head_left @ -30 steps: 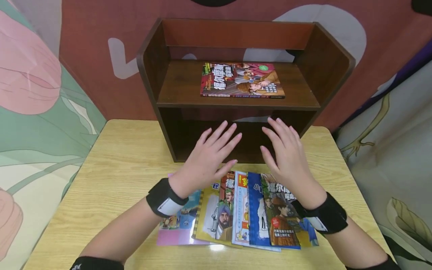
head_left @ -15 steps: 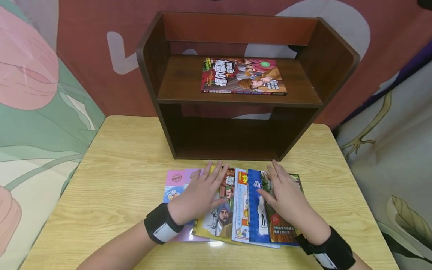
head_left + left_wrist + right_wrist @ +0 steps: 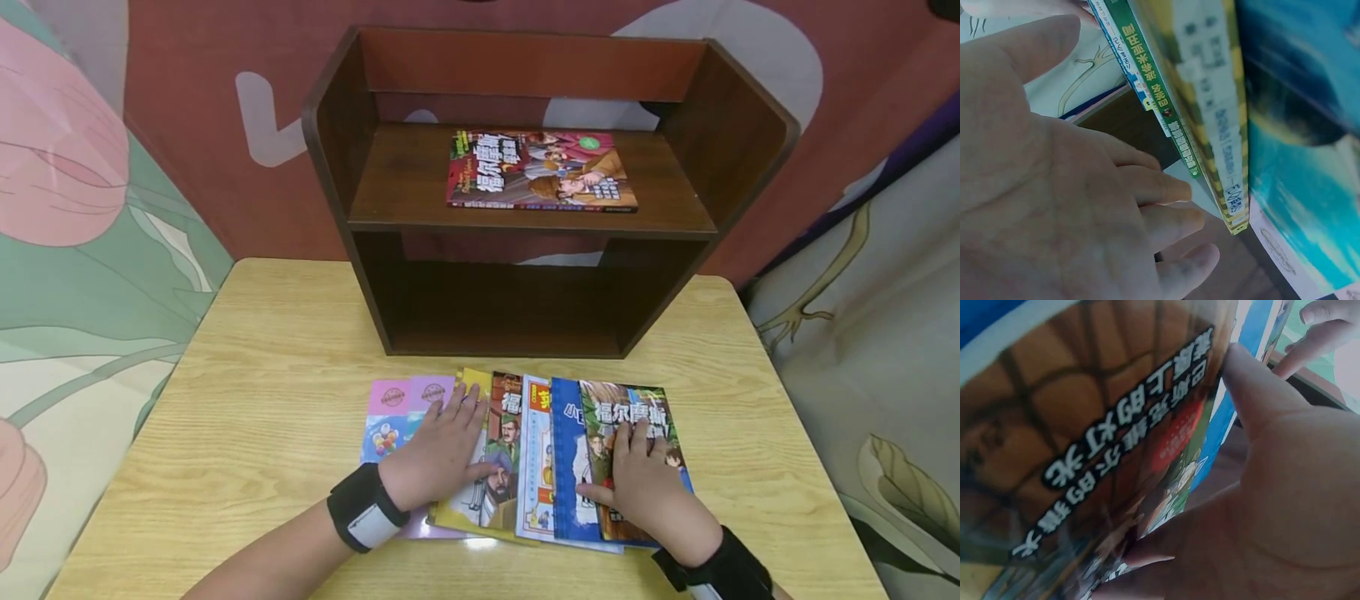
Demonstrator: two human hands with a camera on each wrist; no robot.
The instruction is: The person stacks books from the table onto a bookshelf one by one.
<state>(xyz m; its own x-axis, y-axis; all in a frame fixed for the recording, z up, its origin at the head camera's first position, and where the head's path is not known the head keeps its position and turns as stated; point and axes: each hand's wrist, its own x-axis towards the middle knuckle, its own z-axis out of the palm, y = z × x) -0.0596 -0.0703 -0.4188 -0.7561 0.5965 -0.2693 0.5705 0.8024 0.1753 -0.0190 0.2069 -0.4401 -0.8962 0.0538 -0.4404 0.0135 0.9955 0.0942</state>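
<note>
Head view had both my palms facing down over the overlapping row of books (image 3: pixel 534 467) on the table (image 3: pixel 262 375), just in front of the shelf unit (image 3: pixel 540 223). Left hand (image 3: pixel 438 454) lay across the yellow book (image 3: pixel 461 506) and lilac book (image 3: pixel 432 390), fingers extended, nothing pinched; couldn't tell if it was pressing. Right hand (image 3: pixel 652 487) lay on the dark-covered book (image 3: pixel 630 406) at the right end, fingers loose, thumb out toward the blue book (image 3: pixel 567 446); in the right wrist view the fingertips looked to be touching the cover, no grip round it. My read: step in hand was placing hands on the row, no book picked up yet. Next move, I'd judge, called for fingers under an outer edge, or both palms squeezing in from the ends; risk was thin covers sliding over each other. Containers: shelf unit had two tiers. Upper one held the red-and-brown book (image 3: pixel 543 171), lying flat, its long edge near the front lip. Lower one opened toward the row, its inside dark.
</note>
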